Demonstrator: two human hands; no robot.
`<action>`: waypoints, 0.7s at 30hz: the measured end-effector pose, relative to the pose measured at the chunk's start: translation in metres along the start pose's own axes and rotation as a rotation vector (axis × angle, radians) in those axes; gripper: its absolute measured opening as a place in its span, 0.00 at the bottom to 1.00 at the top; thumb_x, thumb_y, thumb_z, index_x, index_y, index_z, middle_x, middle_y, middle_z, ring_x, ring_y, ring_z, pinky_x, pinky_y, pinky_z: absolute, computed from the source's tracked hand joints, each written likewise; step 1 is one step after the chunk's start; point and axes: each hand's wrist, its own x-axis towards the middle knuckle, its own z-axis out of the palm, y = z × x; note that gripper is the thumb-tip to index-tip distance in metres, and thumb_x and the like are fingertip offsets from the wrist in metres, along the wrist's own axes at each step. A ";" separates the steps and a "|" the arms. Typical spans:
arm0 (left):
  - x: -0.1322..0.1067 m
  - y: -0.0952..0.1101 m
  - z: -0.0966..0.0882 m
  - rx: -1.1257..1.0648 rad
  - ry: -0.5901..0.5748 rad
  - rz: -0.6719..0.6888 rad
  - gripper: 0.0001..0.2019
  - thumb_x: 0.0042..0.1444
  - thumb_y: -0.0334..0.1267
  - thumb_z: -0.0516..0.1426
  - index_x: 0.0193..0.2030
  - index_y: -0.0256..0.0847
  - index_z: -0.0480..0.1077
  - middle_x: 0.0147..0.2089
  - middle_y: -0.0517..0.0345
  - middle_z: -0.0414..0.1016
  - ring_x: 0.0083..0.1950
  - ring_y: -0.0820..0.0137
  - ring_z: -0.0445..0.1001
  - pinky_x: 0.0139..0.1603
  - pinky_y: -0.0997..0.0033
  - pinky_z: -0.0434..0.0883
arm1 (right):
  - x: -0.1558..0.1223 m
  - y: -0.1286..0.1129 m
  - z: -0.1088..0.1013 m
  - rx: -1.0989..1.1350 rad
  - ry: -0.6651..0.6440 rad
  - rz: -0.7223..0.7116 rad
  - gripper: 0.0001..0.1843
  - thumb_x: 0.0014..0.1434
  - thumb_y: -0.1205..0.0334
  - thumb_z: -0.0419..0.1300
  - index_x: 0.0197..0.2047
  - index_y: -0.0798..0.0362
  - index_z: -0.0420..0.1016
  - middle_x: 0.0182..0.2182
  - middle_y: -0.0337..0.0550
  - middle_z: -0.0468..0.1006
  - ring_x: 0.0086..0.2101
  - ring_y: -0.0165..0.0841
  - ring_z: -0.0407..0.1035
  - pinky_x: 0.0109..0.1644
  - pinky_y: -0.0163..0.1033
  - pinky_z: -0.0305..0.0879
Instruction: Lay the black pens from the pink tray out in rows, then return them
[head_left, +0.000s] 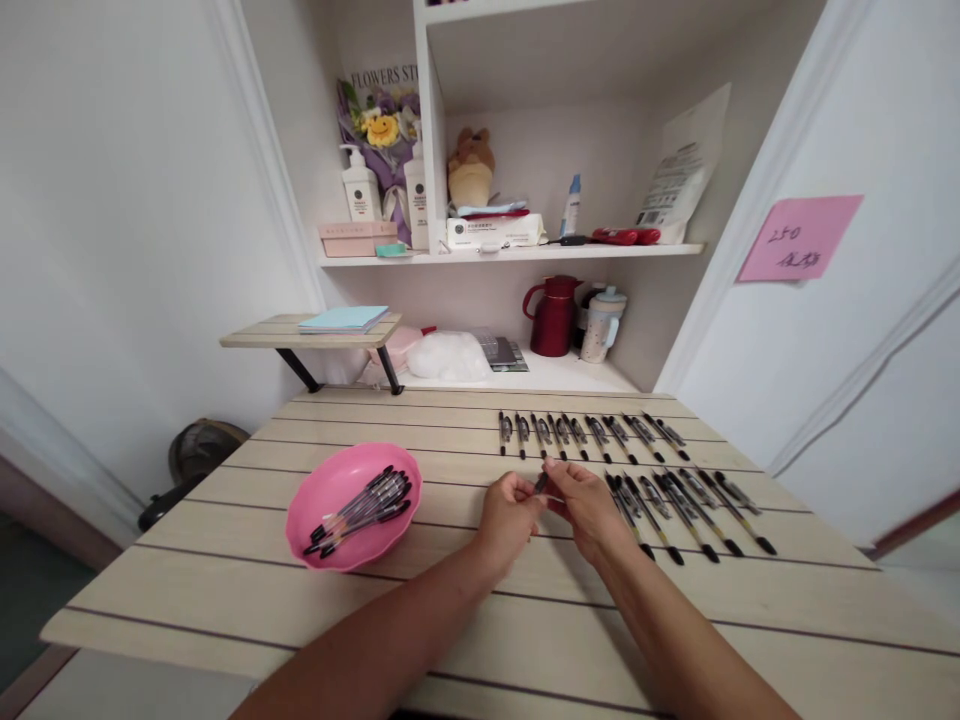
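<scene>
Both my hands meet over the middle of the wooden table [225, 590]. My left hand [508, 515] and my right hand [583, 505] are closed in a pinch on one black pen [541, 482] held between them. A pink bowl [324, 486] to the left holds several black pens [364, 507]. Two rows of black pens lie on the table: a far row [585, 434] and a near row [690, 510] just right of my right hand.
A small wooden riser [285, 337] with a blue notebook [345, 318] stands at the table's far left. Behind are shelves with a red jug [553, 315], a white cup [602, 325], bottles and a plush toy. A pink note [799, 237] sticks on the right door.
</scene>
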 end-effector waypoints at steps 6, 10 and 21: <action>0.008 -0.002 -0.002 -0.068 -0.147 -0.049 0.12 0.45 0.46 0.56 0.27 0.39 0.63 0.19 0.66 0.63 0.13 0.82 0.56 0.14 0.79 0.47 | 0.007 0.001 0.000 0.049 -0.015 -0.025 0.14 0.37 0.52 0.66 0.24 0.53 0.71 0.20 0.36 0.73 0.20 0.26 0.62 0.27 0.33 0.60; 0.009 -0.004 -0.003 -0.120 -0.230 -0.094 0.17 0.46 0.52 0.54 0.32 0.38 0.65 0.20 0.65 0.64 0.13 0.82 0.56 0.14 0.80 0.48 | 0.010 0.000 0.000 0.028 -0.094 0.023 0.16 0.42 0.48 0.62 0.24 0.53 0.70 0.17 0.36 0.71 0.17 0.26 0.61 0.24 0.34 0.60; 0.012 -0.007 -0.010 -0.219 -0.314 -0.161 0.16 0.47 0.51 0.55 0.32 0.38 0.63 0.17 0.67 0.61 0.12 0.84 0.51 0.14 0.81 0.43 | 0.012 -0.002 -0.005 0.011 -0.164 0.050 0.17 0.41 0.48 0.63 0.24 0.53 0.68 0.17 0.35 0.70 0.18 0.26 0.61 0.27 0.34 0.60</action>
